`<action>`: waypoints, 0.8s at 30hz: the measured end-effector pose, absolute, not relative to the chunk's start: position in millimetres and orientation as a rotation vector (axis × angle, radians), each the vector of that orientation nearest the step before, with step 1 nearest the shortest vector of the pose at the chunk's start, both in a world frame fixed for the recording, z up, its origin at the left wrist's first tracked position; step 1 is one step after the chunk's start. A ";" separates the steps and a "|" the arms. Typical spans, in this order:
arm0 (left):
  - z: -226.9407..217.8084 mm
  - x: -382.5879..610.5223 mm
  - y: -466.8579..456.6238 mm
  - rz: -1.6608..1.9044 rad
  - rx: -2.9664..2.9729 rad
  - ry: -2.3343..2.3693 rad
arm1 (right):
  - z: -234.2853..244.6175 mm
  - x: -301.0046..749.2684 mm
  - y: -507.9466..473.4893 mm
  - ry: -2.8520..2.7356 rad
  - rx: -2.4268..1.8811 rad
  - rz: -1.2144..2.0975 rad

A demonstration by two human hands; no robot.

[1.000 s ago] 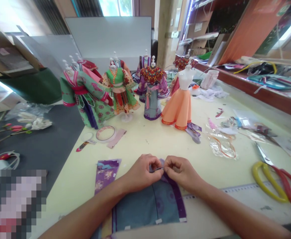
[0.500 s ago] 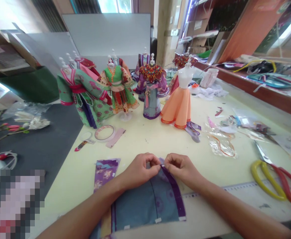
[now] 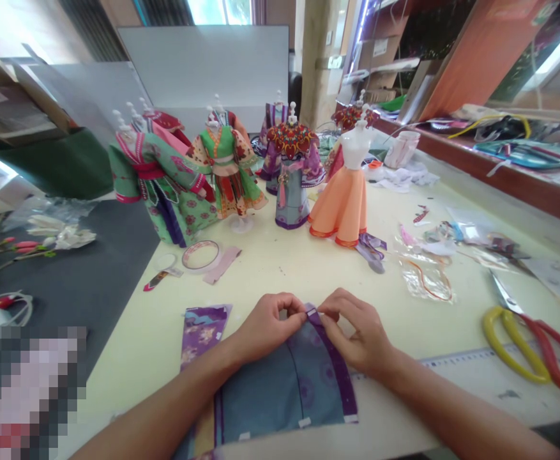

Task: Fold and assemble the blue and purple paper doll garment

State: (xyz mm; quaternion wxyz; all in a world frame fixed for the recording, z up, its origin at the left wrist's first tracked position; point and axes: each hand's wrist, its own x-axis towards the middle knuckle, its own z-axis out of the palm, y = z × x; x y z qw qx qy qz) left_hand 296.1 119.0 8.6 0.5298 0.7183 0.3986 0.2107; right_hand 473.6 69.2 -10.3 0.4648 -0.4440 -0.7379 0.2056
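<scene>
Blue-grey panel matt cloth; scissor blades glossy metal.

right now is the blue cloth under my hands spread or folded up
Mostly spread: the blue cloth lies flat, purple border showing; its top is partly hidden.

the grey-blue fabric panel lies mostly flat at six o'clock, one corner toward twelve, a purple band curving down its three o'clock edge, a dark lengthwise line, white tabs along the bottom.
</scene>
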 end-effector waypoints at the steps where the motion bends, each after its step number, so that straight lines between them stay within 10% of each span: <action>1: 8.0 296.3 118.7 0.509 1.723 0.950 | -10.6 473.3 68.6 -1.853 -1.075 0.469; 24: 5.5 300.2 114.3 0.543 2.044 0.970 | -15.0 469.6 72.1 -1.918 -1.202 0.571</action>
